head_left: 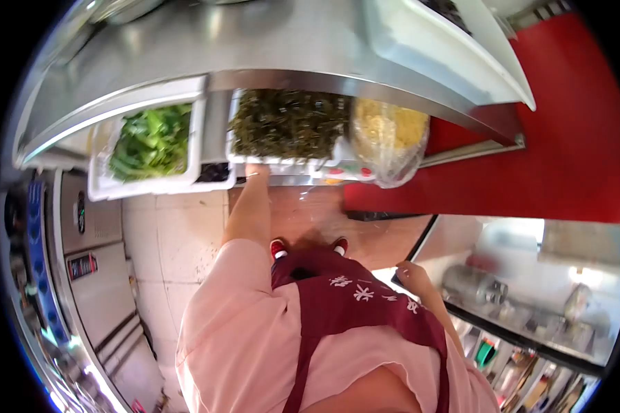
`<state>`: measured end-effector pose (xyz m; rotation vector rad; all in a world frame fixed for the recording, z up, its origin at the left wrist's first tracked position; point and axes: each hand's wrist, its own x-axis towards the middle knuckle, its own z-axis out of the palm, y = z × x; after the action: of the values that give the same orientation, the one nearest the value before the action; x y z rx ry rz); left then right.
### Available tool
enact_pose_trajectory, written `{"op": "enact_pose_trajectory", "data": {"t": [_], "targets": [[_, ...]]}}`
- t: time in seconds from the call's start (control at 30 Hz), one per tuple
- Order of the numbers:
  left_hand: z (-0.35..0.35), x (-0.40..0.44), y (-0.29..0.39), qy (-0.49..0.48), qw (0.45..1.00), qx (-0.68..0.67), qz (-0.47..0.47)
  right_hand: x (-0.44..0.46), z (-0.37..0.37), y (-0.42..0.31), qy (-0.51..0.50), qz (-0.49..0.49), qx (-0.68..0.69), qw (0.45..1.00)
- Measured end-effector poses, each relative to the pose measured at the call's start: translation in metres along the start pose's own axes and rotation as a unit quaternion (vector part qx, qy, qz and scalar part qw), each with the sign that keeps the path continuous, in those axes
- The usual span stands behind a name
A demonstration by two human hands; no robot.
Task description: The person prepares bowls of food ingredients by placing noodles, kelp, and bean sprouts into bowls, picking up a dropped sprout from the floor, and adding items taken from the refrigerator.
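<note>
My left arm stretches forward, and my left hand (257, 169) is at the front edge of a white tray (233, 146). Its fingers are hidden at or under the rim, so I cannot tell whether they grip it. Dark green shredded seaweed (289, 124) is heaped in that tray. My right hand (412, 275) is low beside my apron (365, 296), its fingers curled around a small dark object (397, 279) that I cannot make out.
Leafy greens (155, 141) fill a white bin (196, 131) on the left. A plastic bag of yellow food (390, 134) sits right of the seaweed. Above runs a steel shelf (289, 41). A red surface (489, 186) and a glass-fronted case (523, 289) stand on the right; steel cabinets (103, 282) stand left.
</note>
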<state>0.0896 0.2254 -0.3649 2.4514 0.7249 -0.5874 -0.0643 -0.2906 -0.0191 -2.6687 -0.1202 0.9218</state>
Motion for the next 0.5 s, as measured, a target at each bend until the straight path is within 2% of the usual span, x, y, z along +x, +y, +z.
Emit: {"op": "enact_pose_trajectory", "data": {"t": [0.03, 0.07, 0.13, 0.27, 0.5], "targets": [[0.011, -0.001, 0.007, 0.113, 0.989, -0.09, -0.022, -0.008, 0.004, 0.016, 0.002, 0.03, -0.002, 1.0], [0.012, -0.002, 0.014, 0.16, 0.979, -0.126, -0.025, -0.014, 0.01, 0.036, 0.003, 0.058, -0.002, 0.998], [0.01, 0.003, 0.021, 0.183, 0.974, -0.13, -0.023, -0.029, 0.02, 0.056, 0.012, 0.083, 0.035, 0.996], [0.006, 0.006, 0.032, 0.202, 0.972, -0.123, -0.015, -0.043, 0.038, 0.075, -0.034, 0.108, 0.015, 0.993], [0.007, 0.0, 0.022, 0.257, 0.953, -0.161, 0.021, -0.027, 0.064, 0.094, -0.006, 0.052, 0.07, 0.996]]}}
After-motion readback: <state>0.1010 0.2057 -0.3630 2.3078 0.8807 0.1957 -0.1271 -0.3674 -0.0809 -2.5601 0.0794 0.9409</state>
